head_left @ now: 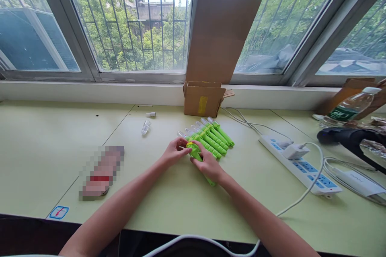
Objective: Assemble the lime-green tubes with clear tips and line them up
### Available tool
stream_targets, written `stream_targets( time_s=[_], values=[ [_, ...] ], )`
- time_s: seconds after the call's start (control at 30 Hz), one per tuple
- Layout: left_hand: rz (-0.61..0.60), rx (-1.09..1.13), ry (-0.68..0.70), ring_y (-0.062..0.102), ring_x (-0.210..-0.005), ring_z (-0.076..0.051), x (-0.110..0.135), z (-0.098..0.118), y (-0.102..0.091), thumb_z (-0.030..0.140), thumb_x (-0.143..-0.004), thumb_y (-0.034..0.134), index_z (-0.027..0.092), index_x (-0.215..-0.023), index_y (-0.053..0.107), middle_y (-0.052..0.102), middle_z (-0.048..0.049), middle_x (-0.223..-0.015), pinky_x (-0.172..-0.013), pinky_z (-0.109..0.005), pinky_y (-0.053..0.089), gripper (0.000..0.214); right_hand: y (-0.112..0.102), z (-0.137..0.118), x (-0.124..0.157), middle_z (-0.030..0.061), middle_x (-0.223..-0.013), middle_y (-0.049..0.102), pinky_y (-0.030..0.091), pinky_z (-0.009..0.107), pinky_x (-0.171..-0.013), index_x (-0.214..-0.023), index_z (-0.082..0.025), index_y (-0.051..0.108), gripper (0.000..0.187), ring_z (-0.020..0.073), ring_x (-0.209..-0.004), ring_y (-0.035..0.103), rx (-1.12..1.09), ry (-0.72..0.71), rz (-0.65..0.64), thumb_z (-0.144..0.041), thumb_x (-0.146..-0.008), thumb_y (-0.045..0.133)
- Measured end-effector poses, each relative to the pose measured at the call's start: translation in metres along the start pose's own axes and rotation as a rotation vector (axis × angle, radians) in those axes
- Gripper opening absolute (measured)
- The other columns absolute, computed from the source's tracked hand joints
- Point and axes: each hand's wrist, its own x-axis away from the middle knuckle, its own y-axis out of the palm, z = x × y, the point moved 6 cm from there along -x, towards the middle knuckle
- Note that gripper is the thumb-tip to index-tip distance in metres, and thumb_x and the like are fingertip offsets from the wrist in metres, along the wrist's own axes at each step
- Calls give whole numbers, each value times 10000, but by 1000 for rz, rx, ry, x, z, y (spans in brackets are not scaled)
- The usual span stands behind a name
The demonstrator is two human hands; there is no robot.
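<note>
No legible writing on the green tool (pixel 196 153); the yellow label on the cardboard box (pixel 204 98) behind it is unreadable. My left hand (pixel 175 151) pinches its ridged head, my right hand (pixel 209 165) grips its handle. More green tools (pixel 214 136) lie touching behind it. A power strip (pixel 301 165) lies well right of it.

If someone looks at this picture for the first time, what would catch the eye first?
Probably the row of bright green plastic sticks with clear caps at the middle of the pale green table. The left hand and right hand both grip one more green stick at the row's near end. Behind stands a small open cardboard box, beneath the barred windows.
</note>
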Motion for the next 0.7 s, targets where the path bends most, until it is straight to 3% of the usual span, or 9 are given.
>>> stream_targets(
  time_s=[0.2,0.7],
  values=[
    [-20,50,-32,538,-659,-93,0,1,-2,407,-630,756,132,-794,536,575,2,-758,-625,-232,405,389,10,-2,2,-64,-602,476,417,238,-501,-1315,-223,313,592,120,-500,498,-367,94,-78,-277,-778,556],
    [-69,146,-71,534,-692,-95,2,4,1,356,-622,773,145,-778,492,557,6,-765,-634,-216,405,384,10,-1,3,-92,-553,452,380,217,-462,-1201,-233,319,506,111,-461,476,-395,109,-68,-249,-763,571]
  ],
)
